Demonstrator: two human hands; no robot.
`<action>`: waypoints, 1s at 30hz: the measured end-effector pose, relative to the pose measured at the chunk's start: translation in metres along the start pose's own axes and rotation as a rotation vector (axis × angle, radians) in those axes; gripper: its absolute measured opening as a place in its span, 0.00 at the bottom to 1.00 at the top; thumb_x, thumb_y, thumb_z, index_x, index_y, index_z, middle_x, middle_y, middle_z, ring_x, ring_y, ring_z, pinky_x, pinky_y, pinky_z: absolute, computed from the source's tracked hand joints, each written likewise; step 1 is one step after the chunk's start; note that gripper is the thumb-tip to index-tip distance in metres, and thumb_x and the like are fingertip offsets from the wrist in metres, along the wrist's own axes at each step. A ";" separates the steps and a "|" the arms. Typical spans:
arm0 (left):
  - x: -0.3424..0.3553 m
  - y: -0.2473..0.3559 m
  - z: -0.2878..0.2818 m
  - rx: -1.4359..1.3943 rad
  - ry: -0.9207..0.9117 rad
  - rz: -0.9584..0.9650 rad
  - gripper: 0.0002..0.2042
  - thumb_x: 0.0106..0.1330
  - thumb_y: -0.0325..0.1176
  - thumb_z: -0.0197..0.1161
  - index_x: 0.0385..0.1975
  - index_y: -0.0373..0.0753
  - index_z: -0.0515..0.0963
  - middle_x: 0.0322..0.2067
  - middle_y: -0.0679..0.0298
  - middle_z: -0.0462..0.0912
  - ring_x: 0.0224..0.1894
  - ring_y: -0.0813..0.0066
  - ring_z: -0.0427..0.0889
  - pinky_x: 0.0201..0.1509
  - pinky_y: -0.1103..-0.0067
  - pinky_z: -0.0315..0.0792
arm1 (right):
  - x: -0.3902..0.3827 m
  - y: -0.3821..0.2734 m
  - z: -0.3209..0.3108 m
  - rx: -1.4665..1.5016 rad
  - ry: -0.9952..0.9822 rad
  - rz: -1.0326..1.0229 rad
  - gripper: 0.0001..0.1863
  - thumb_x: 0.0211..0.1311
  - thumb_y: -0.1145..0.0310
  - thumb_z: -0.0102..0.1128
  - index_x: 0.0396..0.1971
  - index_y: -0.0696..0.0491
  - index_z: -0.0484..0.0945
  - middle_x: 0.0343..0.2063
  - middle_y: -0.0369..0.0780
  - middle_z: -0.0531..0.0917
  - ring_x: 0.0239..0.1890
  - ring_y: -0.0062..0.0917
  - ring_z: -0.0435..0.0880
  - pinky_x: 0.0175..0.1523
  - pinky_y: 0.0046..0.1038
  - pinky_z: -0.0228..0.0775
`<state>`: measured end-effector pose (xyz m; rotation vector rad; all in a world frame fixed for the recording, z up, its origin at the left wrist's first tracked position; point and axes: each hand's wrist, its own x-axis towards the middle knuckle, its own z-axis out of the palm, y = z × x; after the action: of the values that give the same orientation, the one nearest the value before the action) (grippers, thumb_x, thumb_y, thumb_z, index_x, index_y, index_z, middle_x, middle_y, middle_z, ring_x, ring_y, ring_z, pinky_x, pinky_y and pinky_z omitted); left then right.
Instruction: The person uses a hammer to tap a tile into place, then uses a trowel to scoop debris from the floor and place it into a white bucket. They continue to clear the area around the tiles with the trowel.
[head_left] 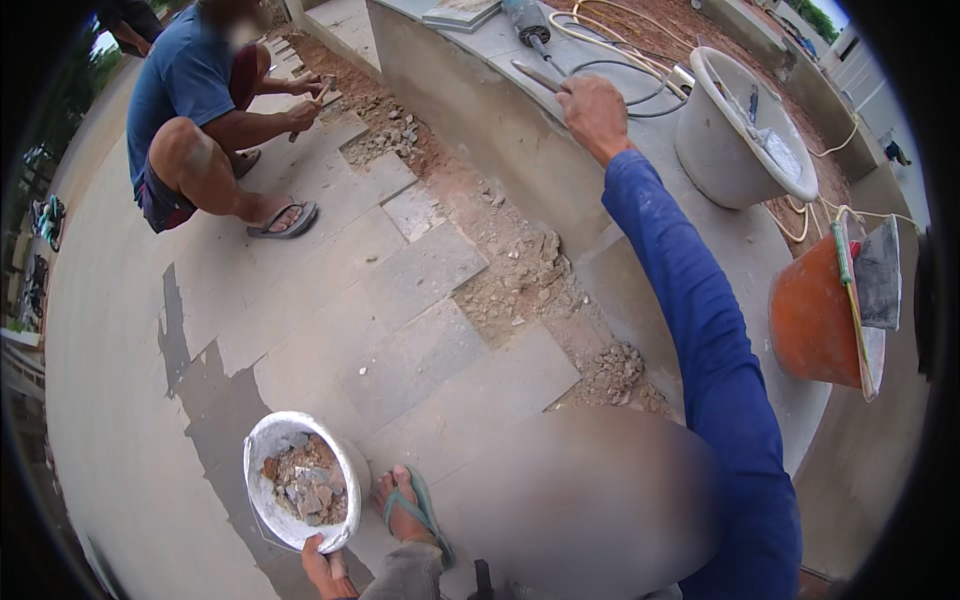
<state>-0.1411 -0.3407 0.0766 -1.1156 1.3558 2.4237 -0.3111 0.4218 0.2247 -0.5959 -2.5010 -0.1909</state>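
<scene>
Worker's hands, tool and bucket, seen across a paved path; directions by the clock. At one o'clock, the right hand (595,112), at the end of a blue sleeve (690,270), is wrapped around one end of a narrow tool (538,77). The tool's free end points to eleven o'clock, over the ledge (640,95); I cannot tell whether they touch. At seven o'clock, the left hand (325,572) has bent fingers against the near rim of a white bucket (262,500); how firmly they close I cannot tell. The bucket stands between seven and eight o'clock, partly filled with rubble (308,485), just beside a sandalled foot (405,510). At twelve o'clock lies a power tool (527,22); at two, a grey tub (715,150); at three, an orange bucket (815,320). At ten o'clock a co-worker (185,85) squats beside broken ground (382,140), both hands forward.
</scene>
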 end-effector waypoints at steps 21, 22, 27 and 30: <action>0.056 -0.037 0.252 0.950 -0.014 0.478 0.29 0.70 0.32 0.62 0.67 0.28 0.61 0.59 0.43 0.74 0.64 0.54 0.73 0.66 0.64 0.71 | -0.529 -0.065 -0.148 0.430 -0.692 1.145 0.35 0.59 0.54 0.71 0.60 0.57 0.69 0.44 0.48 0.82 0.44 0.35 0.83 0.48 0.38 0.75; 0.033 -0.043 0.277 0.963 -0.137 0.764 0.29 0.72 0.34 0.60 0.68 0.28 0.61 0.61 0.43 0.72 0.67 0.55 0.70 0.68 0.66 0.69 | -0.543 -0.067 -0.145 0.428 -0.659 1.146 0.36 0.59 0.52 0.72 0.60 0.58 0.69 0.41 0.47 0.82 0.41 0.35 0.84 0.46 0.37 0.76; -0.089 -0.089 0.410 1.315 -1.562 0.937 0.25 0.77 0.46 0.53 0.62 0.31 0.71 0.54 0.51 0.81 0.59 0.60 0.80 0.66 0.65 0.69 | -0.556 -0.082 -0.116 0.400 -0.589 1.161 0.37 0.58 0.53 0.71 0.60 0.61 0.68 0.48 0.55 0.80 0.48 0.50 0.82 0.52 0.45 0.75; -0.102 -0.177 0.444 1.644 -1.898 0.725 0.22 0.76 0.44 0.55 0.59 0.32 0.74 0.52 0.50 0.84 0.57 0.56 0.82 0.63 0.68 0.71 | -0.549 -0.086 -0.107 0.456 -0.607 1.211 0.34 0.58 0.57 0.69 0.57 0.63 0.69 0.46 0.57 0.81 0.49 0.53 0.82 0.53 0.46 0.74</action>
<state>-0.2248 0.1330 0.1652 1.6495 1.7018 0.5631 0.1122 0.1118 0.0114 -1.9856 -2.0660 1.0971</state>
